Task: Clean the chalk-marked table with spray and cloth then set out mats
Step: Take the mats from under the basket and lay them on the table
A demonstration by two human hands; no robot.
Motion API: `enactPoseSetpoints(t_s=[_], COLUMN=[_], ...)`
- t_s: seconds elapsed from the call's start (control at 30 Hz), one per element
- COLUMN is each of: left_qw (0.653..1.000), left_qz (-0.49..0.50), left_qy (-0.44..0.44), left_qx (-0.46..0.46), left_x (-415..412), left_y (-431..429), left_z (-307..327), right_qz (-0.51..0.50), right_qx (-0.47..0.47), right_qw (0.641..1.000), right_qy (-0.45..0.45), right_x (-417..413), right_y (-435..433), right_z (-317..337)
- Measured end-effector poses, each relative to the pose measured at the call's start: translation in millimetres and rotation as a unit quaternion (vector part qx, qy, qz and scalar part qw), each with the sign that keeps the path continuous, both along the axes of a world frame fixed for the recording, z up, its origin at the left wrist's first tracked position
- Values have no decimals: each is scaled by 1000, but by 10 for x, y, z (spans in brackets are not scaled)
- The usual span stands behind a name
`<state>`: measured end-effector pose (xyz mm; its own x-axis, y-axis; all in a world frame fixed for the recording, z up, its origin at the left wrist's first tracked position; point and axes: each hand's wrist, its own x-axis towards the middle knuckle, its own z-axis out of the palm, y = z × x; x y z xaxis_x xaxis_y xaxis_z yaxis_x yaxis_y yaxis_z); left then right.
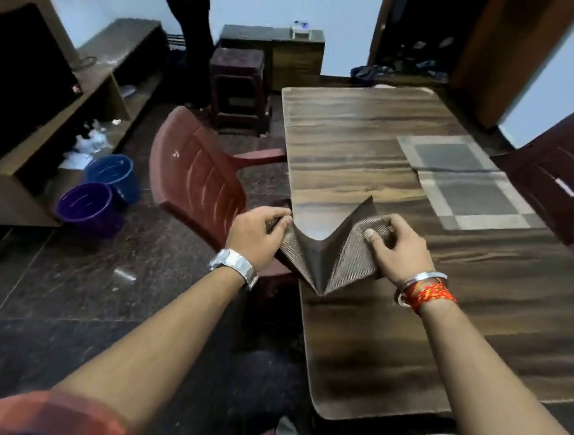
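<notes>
Brown woven mat (330, 255), buckled into a V-shaped fold, held over the left edge of the wooden counter (354, 342), about midway along it. The left hand (257, 232) grips the mat's left end with its fingers (280, 217) curled round it. The right hand (398, 248) pinches the right end, thumb pressed on the weave and the other fingers curled behind. Whether the mat's lowest corner touches the counter cannot be told. Two more mats lie flat along the counter's right side, the far grey mat (448, 154) and the near grey mat (479, 201), meeting edge to edge. A silver watch (233, 264) sits on the left wrist, a silver bangle (421, 279) and red thread on the right. A red plastic chair (196, 176) stands at the counter's left edge, just beyond the left hand. A dark wooden chair (571, 171) stands at the right, beside the grey mats. On the floor to the left, a blue bucket (110, 172) and a purple bucket (87, 206) stand side by side
</notes>
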<state>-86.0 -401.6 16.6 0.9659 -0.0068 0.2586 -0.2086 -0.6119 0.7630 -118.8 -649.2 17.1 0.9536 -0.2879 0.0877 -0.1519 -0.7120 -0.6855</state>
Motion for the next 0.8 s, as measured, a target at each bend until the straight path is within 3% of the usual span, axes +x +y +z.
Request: enactPoseSetpoints(t_s=[0.13, 0.3, 0.43, 0.5, 0.57, 0.67, 0.73, 0.8], left_qw=[998, 993, 985, 985, 979, 937, 926, 900], left_qz=[25, -18, 17, 11, 23, 20, -76, -212], left_qy=[13, 45, 58, 116, 200, 325, 287, 223], left_qx=[-54, -104, -163, -129, -44, 127, 232, 307], left_x=[625, 1350, 2012, 2392, 2722, 3020, 3026, 3041], left_y=[-70, -146, -322, -407, -514, -781, -925, -1051], left_z=[39, -83, -384, -665, -973, -1279, -1398, -1540], right_qz=[-61, -158, -204, -235, -237, -142, -55, -35], right_qx=[41, 84, 86, 49, -50, -215, -205, -138], right_qw=[997, 978, 960, 966, 970, 952, 939, 930], right_qy=[-3, -105, -171, -96, 17, 166, 269, 338], right_x=[448, 1054, 1756, 2154, 2447, 2742, 2800, 2870], right_y=[-289, -475, -540, -625, -671, -482, -176, 62], right_z=[-51, -102, -194, -374, -627, -1042, -1281, -1433])
